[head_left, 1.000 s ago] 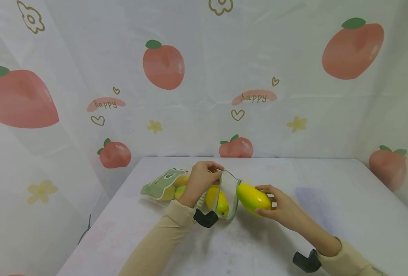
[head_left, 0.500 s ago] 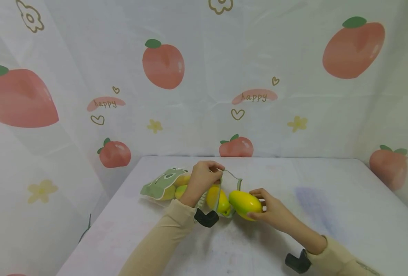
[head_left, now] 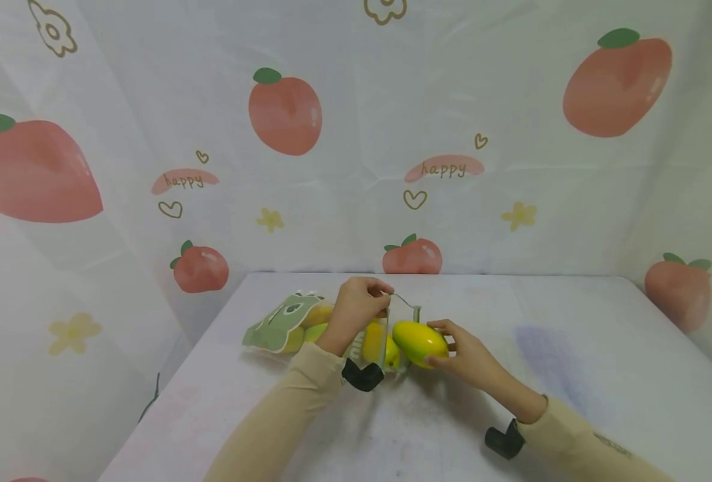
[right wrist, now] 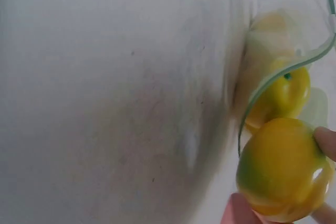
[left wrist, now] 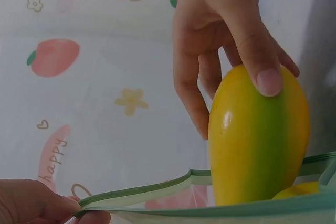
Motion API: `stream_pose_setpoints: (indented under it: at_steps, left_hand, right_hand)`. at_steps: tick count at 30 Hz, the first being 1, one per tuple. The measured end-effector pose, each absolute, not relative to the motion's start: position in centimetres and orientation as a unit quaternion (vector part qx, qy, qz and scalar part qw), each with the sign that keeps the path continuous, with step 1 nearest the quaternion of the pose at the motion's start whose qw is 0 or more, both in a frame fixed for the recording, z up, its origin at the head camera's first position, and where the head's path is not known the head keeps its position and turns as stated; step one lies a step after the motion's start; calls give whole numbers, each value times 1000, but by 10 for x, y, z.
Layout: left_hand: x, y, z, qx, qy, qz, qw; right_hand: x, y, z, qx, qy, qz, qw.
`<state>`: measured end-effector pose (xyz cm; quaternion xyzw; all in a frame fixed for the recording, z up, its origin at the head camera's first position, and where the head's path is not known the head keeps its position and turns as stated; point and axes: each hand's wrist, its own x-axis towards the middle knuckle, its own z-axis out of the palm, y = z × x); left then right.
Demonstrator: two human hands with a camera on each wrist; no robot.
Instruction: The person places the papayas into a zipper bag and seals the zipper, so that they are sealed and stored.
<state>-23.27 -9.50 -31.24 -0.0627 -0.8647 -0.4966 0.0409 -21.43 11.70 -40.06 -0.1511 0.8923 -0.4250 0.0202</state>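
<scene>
My left hand [head_left: 359, 308] pinches the edge of a clear zip bag [left wrist: 142, 192] with green trim, drawing its mouth wide. The bag lies on its side and has a green animal print [head_left: 278, 325]; several yellow-green fruits show inside, one a mango [right wrist: 283, 93] near the mouth. In my right hand [head_left: 467, 351] is another yellow-green mango [head_left: 419, 343], gripped at one end between thumb and fingers. Its far end is at the bag's opening, and in the left wrist view its lower tip passes behind the green front rim.
The bag rests on a white table [head_left: 482, 428] with faint purple and pink stains. Behind stands a white curtain [head_left: 344, 221] printed with peaches. A dark cord [head_left: 149, 399] hangs by the table's left edge. Black wrist mounts [head_left: 363, 376] sit on both sleeves.
My right hand has carried the mango leftward, to the bag's mouth. The left hand has stayed nearly still, rising slightly with the bag's edge.
</scene>
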Motion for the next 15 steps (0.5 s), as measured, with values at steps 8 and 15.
stream_pose_setpoints:
  at_steps: [8,15]
  left_hand:
    - [-237,-95,-312,-56,-865,-498,35]
    - [-241,-96,-313,-59,-864,-500,31]
  right_hand:
    - [-223,114,-404,-137,892,-430,21]
    - [-231,112,-405,-150,887,-436,17]
